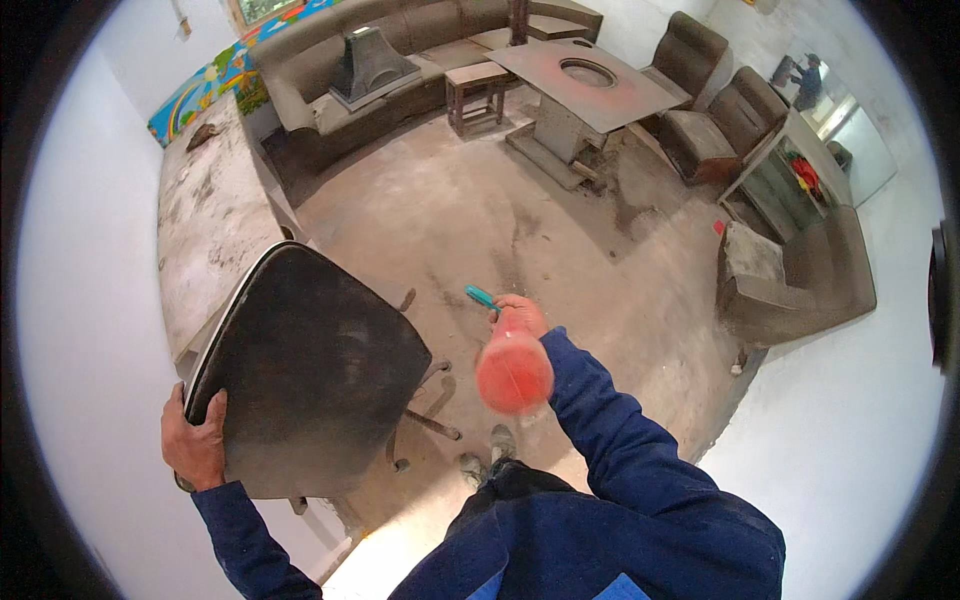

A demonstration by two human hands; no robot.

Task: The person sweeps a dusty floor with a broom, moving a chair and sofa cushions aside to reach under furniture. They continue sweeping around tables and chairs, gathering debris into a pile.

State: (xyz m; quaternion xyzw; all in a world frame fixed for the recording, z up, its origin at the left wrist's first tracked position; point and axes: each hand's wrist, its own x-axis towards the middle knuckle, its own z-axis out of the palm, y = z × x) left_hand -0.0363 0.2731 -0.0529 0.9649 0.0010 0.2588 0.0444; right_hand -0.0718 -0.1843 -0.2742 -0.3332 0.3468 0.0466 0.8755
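the curved sofa (430,30) is the largest thing, running along the far wall in front of you. at your left stands a long, dusty table (222,225), and farther off, to the right, a square table (540,62) with a round opening in its top. near the right wall there is a brown armchair (830,265).

closest to you, on your left side, is the black swivel chair (310,370), just beside the long table. your left hand (197,440) grips the edge of its padded panel, with the thumb on the dark face. this panel looks firm, with a little softness in the padding, and dusty, so it may be somewhat slippery. the chair seems moderately heavy, but its wheeled base (435,427) could let it roll or turn under your pull; the stiff rim is the good place to hold.

your right hand (520,312) is closed around a red bottle (514,378), probably a sprayer, held above the floor (420,210) with its round bottom toward you. it looks light and of thin plastic, so too strong a squeeze could dent it; the narrow neck, below the teal head (480,296), appears the surest hold.
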